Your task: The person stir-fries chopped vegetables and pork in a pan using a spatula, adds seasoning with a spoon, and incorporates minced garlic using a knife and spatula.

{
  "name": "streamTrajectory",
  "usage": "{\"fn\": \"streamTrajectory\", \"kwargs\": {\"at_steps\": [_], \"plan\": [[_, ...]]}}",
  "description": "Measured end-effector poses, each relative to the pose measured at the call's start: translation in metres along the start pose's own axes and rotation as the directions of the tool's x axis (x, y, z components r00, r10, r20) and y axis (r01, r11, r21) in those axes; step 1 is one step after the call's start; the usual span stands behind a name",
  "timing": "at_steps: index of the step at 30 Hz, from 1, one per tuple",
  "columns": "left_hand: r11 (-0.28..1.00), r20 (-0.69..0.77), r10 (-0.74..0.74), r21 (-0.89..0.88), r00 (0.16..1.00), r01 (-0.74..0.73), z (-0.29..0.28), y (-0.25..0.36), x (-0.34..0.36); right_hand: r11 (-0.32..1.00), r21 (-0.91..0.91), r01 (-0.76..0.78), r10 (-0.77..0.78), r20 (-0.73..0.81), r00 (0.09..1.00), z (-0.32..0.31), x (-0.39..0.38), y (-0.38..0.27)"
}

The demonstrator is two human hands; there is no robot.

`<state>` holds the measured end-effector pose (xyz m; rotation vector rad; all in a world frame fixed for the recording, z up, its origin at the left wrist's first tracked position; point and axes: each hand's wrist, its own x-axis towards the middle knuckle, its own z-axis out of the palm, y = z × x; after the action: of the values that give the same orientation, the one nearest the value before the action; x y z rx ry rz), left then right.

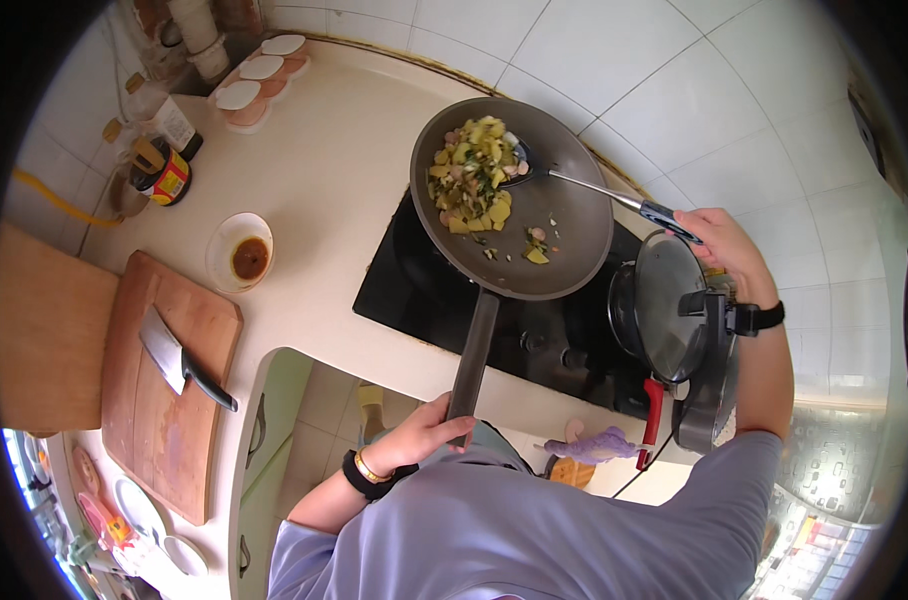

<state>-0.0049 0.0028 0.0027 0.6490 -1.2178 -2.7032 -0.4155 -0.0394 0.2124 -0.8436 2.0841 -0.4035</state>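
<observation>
A grey frying pan point(559, 240) sits tilted over the black cooktop, its long handle pointing toward me. My left hand point(429, 433) is closed round the end of that handle. In my right hand point(722, 240) is the dark grip of a spatula point(599, 188), whose black blade is partly hidden at the edge of the food. Chopped food point(474, 175), yellow-green pieces with pinkish slices and dark green bits, is heaped on the left side of the pan. A few loose pieces point(537, 250) lie apart on the pan's right side.
Right of the cooktop point(404, 290) stands a pot with a glass lid point(669, 300) and a red handle point(651, 420). On the left are a bowl point(224, 235) of brown sauce, a cleaver point(169, 350) on a wooden board point(139, 440), and bottles point(164, 115). A tiled wall point(654, 60) bounds the back.
</observation>
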Motion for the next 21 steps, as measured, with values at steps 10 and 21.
{"fn": "streamTrajectory", "kwargs": {"at_steps": [10,21], "plan": [[0.998,-0.006,0.056,-0.009,0.998,-0.056,0.001,-0.001,0.003,0.852,-0.474,0.221,-0.389,-0.291,0.874,-0.004,-0.038,-0.037],[0.998,-0.013,0.055,0.001,0.998,-0.055,0.001,0.001,0.002,0.423,-0.806,0.413,-0.745,-0.051,0.665,0.061,-0.072,-0.055]]}}
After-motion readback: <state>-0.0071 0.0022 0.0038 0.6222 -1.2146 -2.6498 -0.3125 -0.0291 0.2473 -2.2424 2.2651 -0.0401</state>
